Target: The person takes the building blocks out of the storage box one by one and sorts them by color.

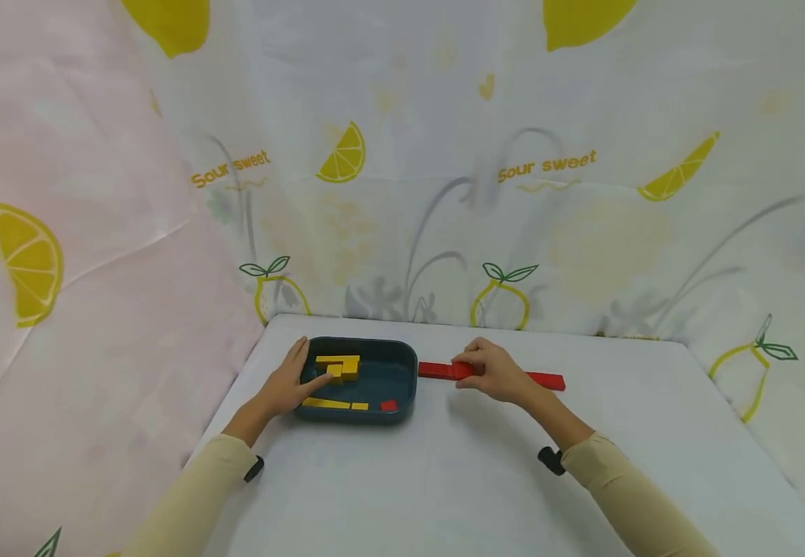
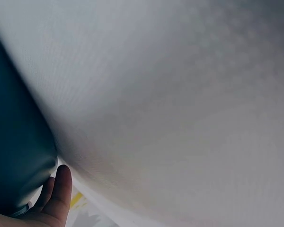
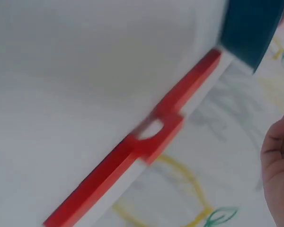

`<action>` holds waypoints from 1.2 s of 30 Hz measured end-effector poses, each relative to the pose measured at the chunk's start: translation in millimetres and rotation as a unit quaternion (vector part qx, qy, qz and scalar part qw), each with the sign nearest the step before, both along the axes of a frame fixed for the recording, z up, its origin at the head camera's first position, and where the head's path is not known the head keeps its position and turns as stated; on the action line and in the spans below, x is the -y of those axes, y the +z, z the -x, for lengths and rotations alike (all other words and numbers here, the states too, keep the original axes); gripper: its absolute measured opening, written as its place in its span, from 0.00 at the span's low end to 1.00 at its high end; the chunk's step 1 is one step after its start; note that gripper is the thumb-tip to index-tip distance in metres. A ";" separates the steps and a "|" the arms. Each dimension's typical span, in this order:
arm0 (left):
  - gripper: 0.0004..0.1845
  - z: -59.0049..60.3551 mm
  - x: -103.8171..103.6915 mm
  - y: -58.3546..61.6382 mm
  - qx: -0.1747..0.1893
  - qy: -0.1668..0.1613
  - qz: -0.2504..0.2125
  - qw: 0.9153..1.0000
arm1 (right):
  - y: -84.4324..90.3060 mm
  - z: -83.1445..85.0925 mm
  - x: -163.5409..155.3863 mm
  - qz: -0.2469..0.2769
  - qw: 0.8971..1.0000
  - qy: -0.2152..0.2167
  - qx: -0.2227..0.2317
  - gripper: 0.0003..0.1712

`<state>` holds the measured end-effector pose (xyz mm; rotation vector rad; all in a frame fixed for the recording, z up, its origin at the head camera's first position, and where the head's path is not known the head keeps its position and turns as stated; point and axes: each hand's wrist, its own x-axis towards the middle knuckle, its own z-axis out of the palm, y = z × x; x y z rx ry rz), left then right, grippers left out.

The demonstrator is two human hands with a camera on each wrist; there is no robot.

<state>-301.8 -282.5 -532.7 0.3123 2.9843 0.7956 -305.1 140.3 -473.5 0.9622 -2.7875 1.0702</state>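
Note:
At the left, a dark teal tray (image 1: 367,418) contains yellow blocks (image 1: 350,367) and a small red block (image 1: 389,405). My left hand (image 1: 289,384) holds its left side, fingers along the outside and thumb over the rim; the left wrist view shows fingertips (image 2: 63,177) against the tray's outer wall. To the right lie red bars (image 1: 437,370), in line with a red arch block (image 3: 165,135) between them. My right hand (image 1: 494,371) is over this row with bent fingers and thumb, partly hiding it. I cannot tell if it holds a piece.
White cloth covers the table (image 1: 402,487). Right behind it hangs a lemon-printed curtain (image 1: 409,232), which also runs along the left side. The tray's right wall stands close to the left end of the red row.

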 end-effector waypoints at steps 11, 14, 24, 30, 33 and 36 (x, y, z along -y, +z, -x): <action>0.53 4.7 -2.8 1.7 0.001 -0.004 -0.015 1.000 | -8.6 4.5 -102.1 -0.013 0.990 -0.133 -0.052 0.20; 0.53 4.8 -2.9 1.5 0.005 -0.001 -0.019 1.000 | -9.1 5.9 -123.0 -0.023 0.984 -0.159 -0.075 0.20; 0.47 0.3 0.0 -1.8 -0.006 -0.001 -0.022 1.000 | -9.6 9.3 -164.0 -0.095 0.978 -0.173 -0.072 0.21; 0.46 0.0 -0.9 -0.5 -0.005 0.005 -0.020 1.000 | -20.7 15.3 -180.1 -0.099 0.975 -0.195 -0.042 0.21; 0.47 0.2 -0.8 0.4 -0.003 0.004 -0.020 1.000 | -26.0 17.0 -185.5 -0.102 0.972 -0.208 -0.030 0.21; 0.46 0.8 0.3 0.8 -0.002 0.007 -0.024 1.000 | -29.7 18.5 -188.6 -0.108 0.971 -0.209 -0.036 0.21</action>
